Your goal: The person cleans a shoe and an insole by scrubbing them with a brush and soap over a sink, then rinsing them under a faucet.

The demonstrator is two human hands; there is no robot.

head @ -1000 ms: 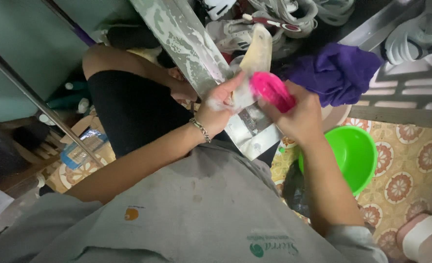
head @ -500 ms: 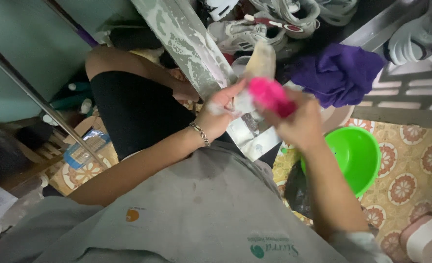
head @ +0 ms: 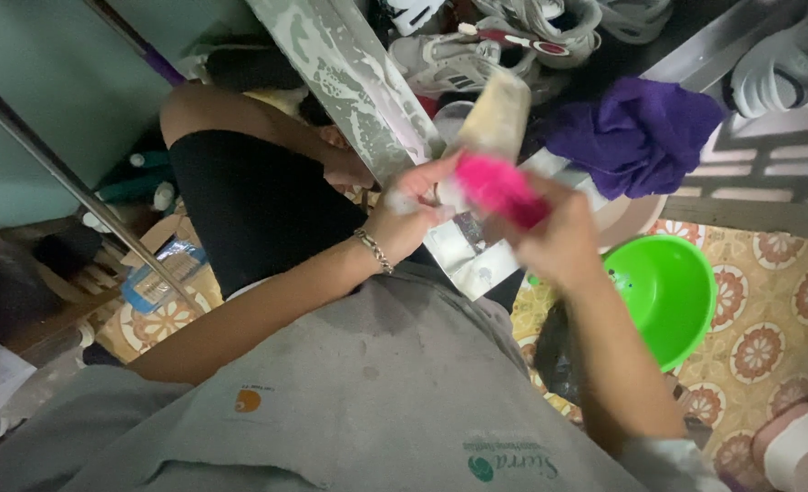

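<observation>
We see the pale insole (head: 495,114) held up in front of the chest, its lower end pinched in the left hand (head: 413,205), whose fingers are wet with white foam. The right hand (head: 550,237) is closed around a pink brush (head: 499,187) pressed against the insole's face; both the brush and this hand are blurred, so we cannot make out the bristles. Below the right forearm sits a green basin (head: 673,292) on the patterned floor (head: 768,310); its near side is hidden by the arm, and what we can see of the inside looks bare apart from a few dark specks. Behind the hands a foam-smeared metal board (head: 349,73) slants across a black-clad knee (head: 240,191). A purple cloth (head: 636,137) lies just beyond, and white sneakers (head: 477,50) are heaped at the top, cut off by the frame. At the bottom right corner, a pink-and-white object is only partly in view.
</observation>
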